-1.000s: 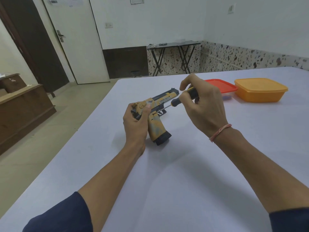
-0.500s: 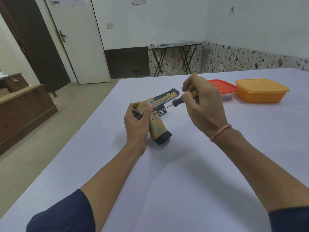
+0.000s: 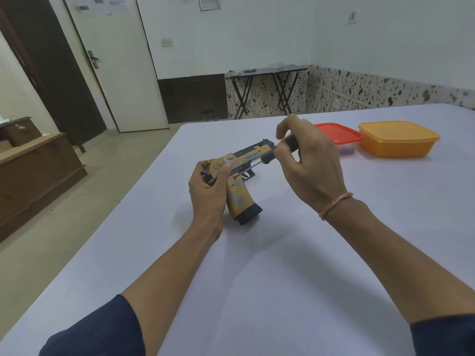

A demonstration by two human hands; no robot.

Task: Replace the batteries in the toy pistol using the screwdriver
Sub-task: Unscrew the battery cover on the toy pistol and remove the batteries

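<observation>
A yellow and dark grey toy pistol [image 3: 241, 194] stands on its grip base on the white table [image 3: 257, 278], barrel pointing away to the right. My left hand [image 3: 209, 191] grips the pistol's rear end and holds it steady. My right hand [image 3: 308, 165] pinches the black and yellow handle of a small screwdriver [image 3: 270, 156]. Its thin shaft slants down to the left, with the tip on the pistol's side just above the grip. No batteries are in sight.
A red-lidded box [image 3: 339, 137] and an orange lidded container [image 3: 398, 138] sit on the table's far right, behind my right hand. The table's left edge drops to the floor, with a wooden cabinet [image 3: 33, 176] further left. A folding table [image 3: 264, 91] stands against the far wall.
My right fingers have shifted on the screwdriver handle, the index finger lifting, as the handle turns. The pistol and my left hand have stayed in place.
</observation>
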